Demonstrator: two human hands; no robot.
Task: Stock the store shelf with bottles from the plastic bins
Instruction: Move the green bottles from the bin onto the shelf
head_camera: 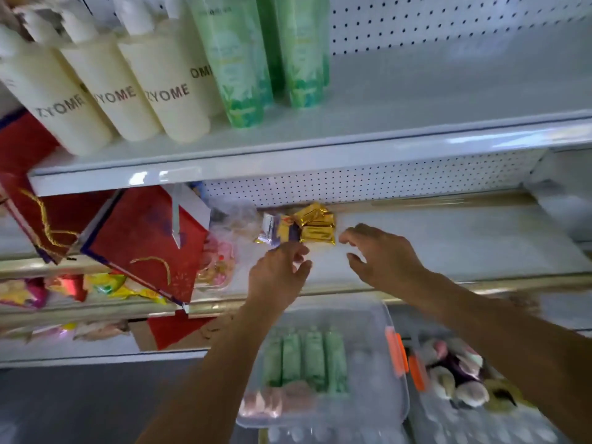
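Note:
Cream bottles (134, 91) marked ZYOME and green bottles (237, 59) stand on the upper shelf (416, 100). Below my arms a clear plastic bin (397, 408) holds several green bottles (307, 360) and pink ones (275, 402). Both hands are over the middle shelf (464, 238), beside gold foil packets (315, 224). My left hand (278, 274) has loosely curled fingers at the packets' lower left edge, with an empty gap between thumb and fingers. To the right of the packets, my right hand (384, 254) has its fingers spread and holds nothing.
Red gift boxes (141, 238) lean on the left of the middle shelf, with clear snack bags (217, 267) beside them. A second bin (464, 376) at lower right holds mixed items behind orange clips (397, 350). The upper shelf's right half is bare, backed by pegboard (448, 24).

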